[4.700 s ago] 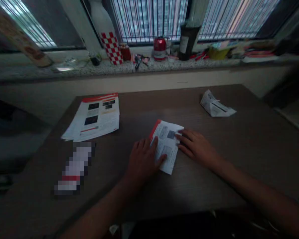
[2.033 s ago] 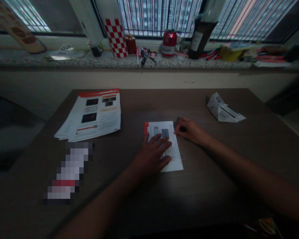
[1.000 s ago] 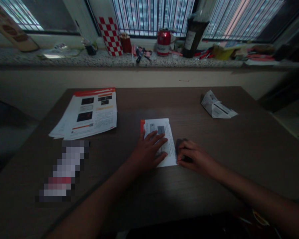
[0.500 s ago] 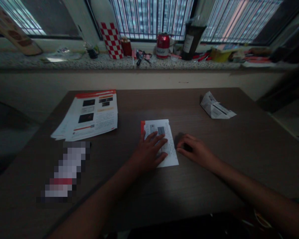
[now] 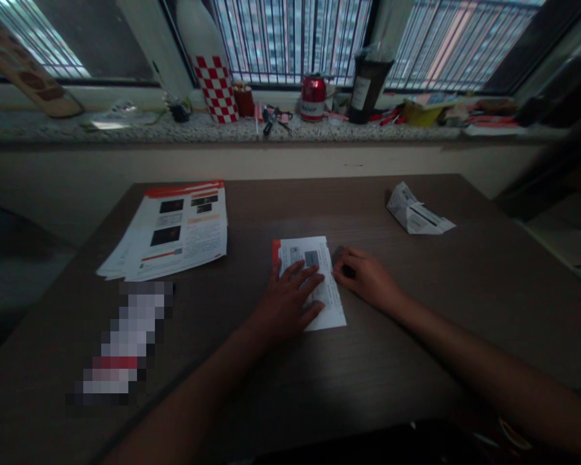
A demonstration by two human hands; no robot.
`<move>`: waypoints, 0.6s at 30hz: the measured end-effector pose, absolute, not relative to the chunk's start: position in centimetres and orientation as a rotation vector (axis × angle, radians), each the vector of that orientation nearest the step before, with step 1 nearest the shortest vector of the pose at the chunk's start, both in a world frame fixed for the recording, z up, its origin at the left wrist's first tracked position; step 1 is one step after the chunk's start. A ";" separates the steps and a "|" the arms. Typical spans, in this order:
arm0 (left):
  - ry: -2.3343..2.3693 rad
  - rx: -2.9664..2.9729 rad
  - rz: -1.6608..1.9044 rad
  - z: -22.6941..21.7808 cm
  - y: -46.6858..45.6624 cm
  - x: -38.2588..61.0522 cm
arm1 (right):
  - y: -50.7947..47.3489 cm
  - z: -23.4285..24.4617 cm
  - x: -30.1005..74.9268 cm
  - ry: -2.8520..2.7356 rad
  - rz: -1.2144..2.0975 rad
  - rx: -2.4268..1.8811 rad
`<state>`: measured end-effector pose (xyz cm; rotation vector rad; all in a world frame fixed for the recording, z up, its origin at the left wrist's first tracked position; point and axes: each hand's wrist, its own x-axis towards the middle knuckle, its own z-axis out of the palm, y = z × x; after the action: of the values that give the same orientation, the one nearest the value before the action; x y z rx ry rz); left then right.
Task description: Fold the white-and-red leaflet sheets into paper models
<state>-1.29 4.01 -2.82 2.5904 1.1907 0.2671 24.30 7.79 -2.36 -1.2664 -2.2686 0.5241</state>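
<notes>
The left hand [image 5: 290, 300] lies palm down with its fingers spread apart, flat over a folded printed sheet [image 5: 334, 312], gripping nothing. The sheet rests on the tabletop [image 5: 281, 400] near its middle, an orange-red strip at its far left corner. The right hand [image 5: 337, 270] is curled at the sheet's right edge, fingers bent toward the thumb; I cannot tell whether the tips pinch the paper.

Left of the sheet, well apart, lies a fanned stack of printed pages [image 5: 184, 232] with a red header. Just nearer the person than the stack is an oblong object [image 5: 132, 329], its details hidden by pixelation. Toward the far right, a creased paper piece [image 5: 419, 216] stands partly raised.

Beyond the tabletop, a speckled stone windowsill [image 5: 164, 133] carries a white bottle with red checks [image 5: 217, 90], a red can [image 5: 312, 97] and a dark cup [image 5: 365, 87], in front of barred windows [image 5: 295, 42].
</notes>
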 end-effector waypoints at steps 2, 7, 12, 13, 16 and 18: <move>1.191 2.588 0.257 -2.7 4.0 -1.3 | 8.8 -2.4 24.0 -2.253 0.491 -1.280; 1.191 2.595 0.260 -2.7 4.1 -1.3 | 11.8 -2.9 23.5 -2.210 0.431 -1.321; 1.191 2.593 0.266 -2.7 4.1 -1.3 | 14.8 -3.1 23.1 -2.190 0.393 -1.355; 1.189 2.593 0.272 -2.7 4.0 -1.3 | 15.3 -3.2 23.0 -2.185 0.388 -1.362; 1.186 2.597 0.277 -2.8 4.0 -1.3 | 16.5 -3.3 22.7 -2.172 0.371 -1.390; 1.191 2.599 0.284 -2.9 4.0 -1.4 | 17.0 -3.4 22.6 -2.161 0.358 -1.410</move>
<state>-1.37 4.02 -2.92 2.5993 1.1906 0.2835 22.60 16.97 -3.37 -1.4095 -2.1609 0.3584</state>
